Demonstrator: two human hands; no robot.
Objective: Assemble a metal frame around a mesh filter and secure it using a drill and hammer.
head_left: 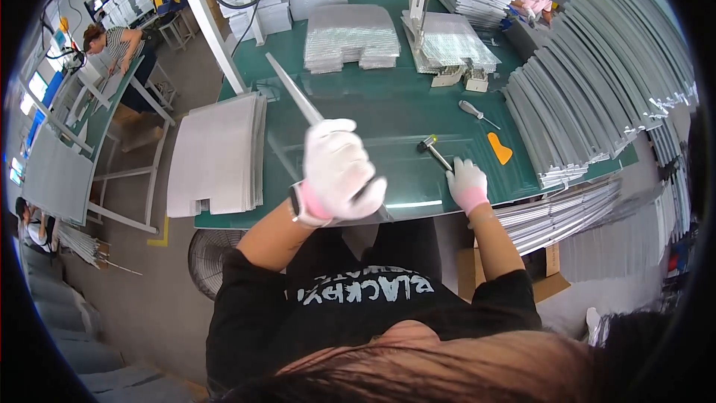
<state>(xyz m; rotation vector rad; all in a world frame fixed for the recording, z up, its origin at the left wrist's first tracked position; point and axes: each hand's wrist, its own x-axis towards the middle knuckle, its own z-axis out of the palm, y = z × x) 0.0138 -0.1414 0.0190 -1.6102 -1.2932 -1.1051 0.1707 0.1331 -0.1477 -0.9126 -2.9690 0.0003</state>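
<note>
My left hand (339, 168), in a white glove with a pink cuff, is raised above the near edge of the green table. Its fingers are wrapped round a long, thin silver metal strip (292, 88), which slants up toward the far left. On the table surface lies a small hammer (438, 155) with a black and yellow head. My right hand (468, 183), gloved the same way, rests on the table with its fingers closed at the hammer's handle end; the hand hides part of that grip. An orange scraper (499, 148) and a screwdriver (478, 113) lie farther right.
A pile of pale panels (216, 157) sits at the table's left, two more stacks (350, 33) (453, 39) at the back. Tall rows of grey panels (597, 75) crowd the right. A white post (209, 26) rises at the far left corner. Another person (119, 45) works leftward.
</note>
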